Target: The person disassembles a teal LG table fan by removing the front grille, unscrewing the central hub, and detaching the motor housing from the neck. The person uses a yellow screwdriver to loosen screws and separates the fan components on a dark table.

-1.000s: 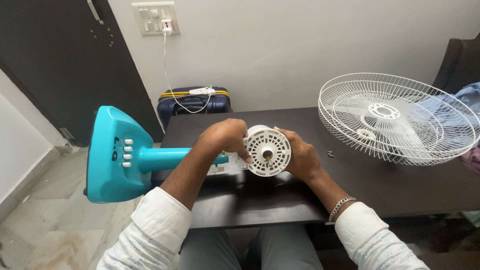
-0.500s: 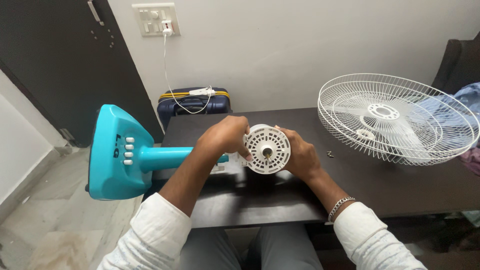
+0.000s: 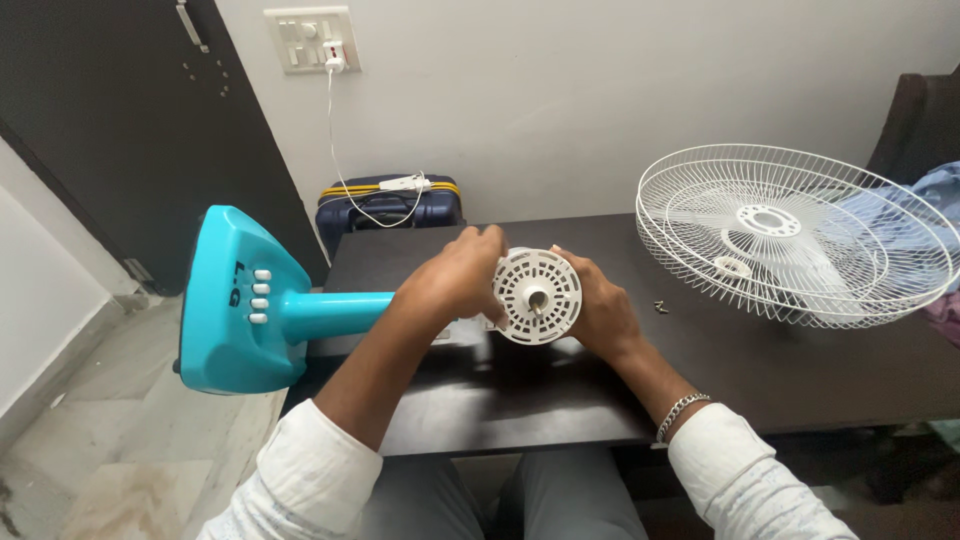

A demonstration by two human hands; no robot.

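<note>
The white vented motor housing [image 3: 537, 296] lay on its side at the near edge of the dark table [image 3: 800, 370], its teal stand [image 3: 260, 305] jutting out past the table's left end. The left hand [image 3: 455, 278] and right hand [image 3: 600, 310] were both wrapped around its rim. It looked stiff, smooth and rather top-heavy, best gripped by the rim, clear of the small shaft. The white wire fan guards [image 3: 790, 235] sat nested, holding nothing.

White round motor housing [image 3: 538, 296], perforated face toward camera, small shaft at centre. It lies sideways over the dark desk [image 3: 760, 365]. Teal stand and base [image 3: 240, 303] extend left past the desk edge.
</note>
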